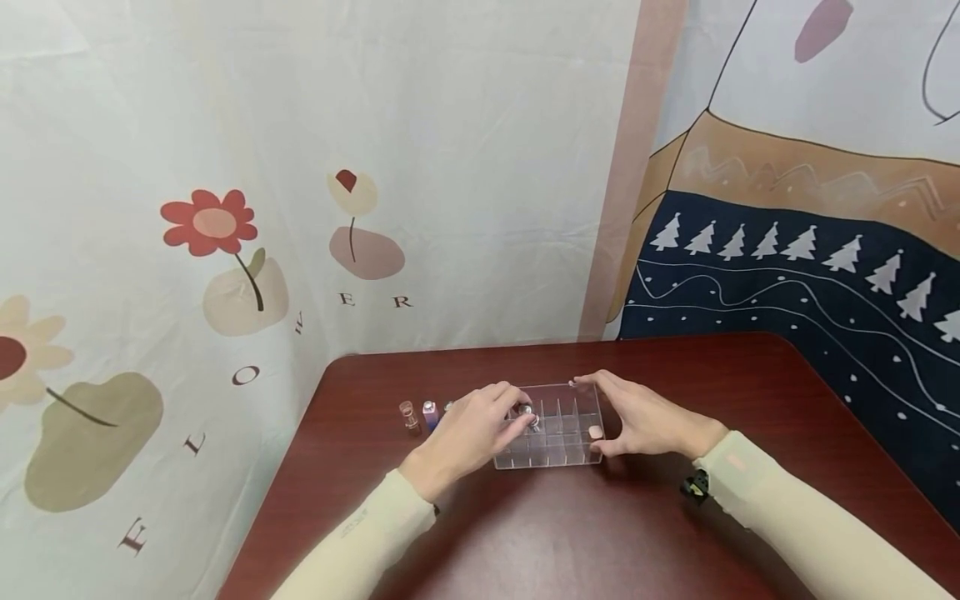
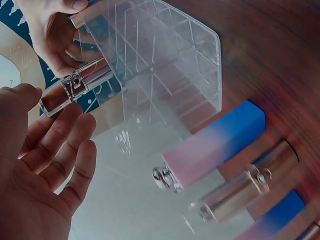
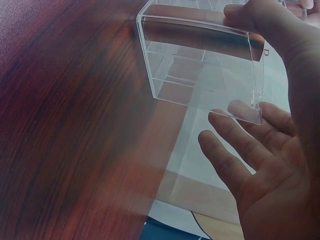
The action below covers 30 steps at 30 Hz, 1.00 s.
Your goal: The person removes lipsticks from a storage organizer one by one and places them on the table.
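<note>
My left hand (image 1: 480,423) pinches a lipstick tube (image 2: 75,87) with a clear end and a silver clasp-like band between thumb and fingers. The tube's other end overlaps the upper left part of a clear divided organizer box (image 1: 558,454). On the box's right side my right hand (image 1: 645,417) grips, thumb at the near corner and fingers at the far one. In the right wrist view, fingertips (image 3: 217,120) lie along the box's lower corner. A pinkish round end (image 1: 596,432) shows at the box's right side, next to the right thumb.
Left of the box, partly behind my left hand, stand a pink-to-blue lipstick (image 1: 431,415) and a clear-and-brown tube (image 1: 409,417). The left wrist view shows a gold tube (image 2: 250,182) and another pink-blue one (image 2: 275,215). Printed curtains (image 1: 480,167) hang behind the red-brown table (image 1: 570,533).
</note>
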Available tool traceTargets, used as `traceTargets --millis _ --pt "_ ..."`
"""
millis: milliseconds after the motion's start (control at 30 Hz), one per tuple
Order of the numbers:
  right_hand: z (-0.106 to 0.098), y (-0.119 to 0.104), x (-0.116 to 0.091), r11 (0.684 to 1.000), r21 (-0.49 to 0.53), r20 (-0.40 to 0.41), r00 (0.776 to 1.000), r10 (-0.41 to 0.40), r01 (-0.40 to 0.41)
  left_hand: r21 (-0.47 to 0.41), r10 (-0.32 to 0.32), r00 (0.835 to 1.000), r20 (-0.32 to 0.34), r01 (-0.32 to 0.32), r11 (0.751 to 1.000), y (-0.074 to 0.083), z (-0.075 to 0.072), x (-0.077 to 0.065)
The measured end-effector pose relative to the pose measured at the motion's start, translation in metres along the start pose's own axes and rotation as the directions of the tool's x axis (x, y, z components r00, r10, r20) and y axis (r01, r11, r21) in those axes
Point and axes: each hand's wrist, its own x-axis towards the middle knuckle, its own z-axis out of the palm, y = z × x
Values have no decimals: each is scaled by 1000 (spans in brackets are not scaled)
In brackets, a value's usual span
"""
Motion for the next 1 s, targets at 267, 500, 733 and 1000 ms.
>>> traceTargets --millis 267,500,733,1000 --pt "1 0 -1 1000 4 7 1000 2 -2 8 22 995 -100 -21 1000 -11 -8 -14" --pt "0 1 -1 1000 -6 8 1000 7 -6 -6 -28 994 -101 28 1000 -19 -15 -24" --pt "1 2 -2 1000 9 4 1000 7 -7 -8 -45 990 -136 45 999 -25 -22 -33" --pt "1 1 -2 999 26 20 999 28 -28 -15 -80 983 -165 79 997 -34 -33 -46"
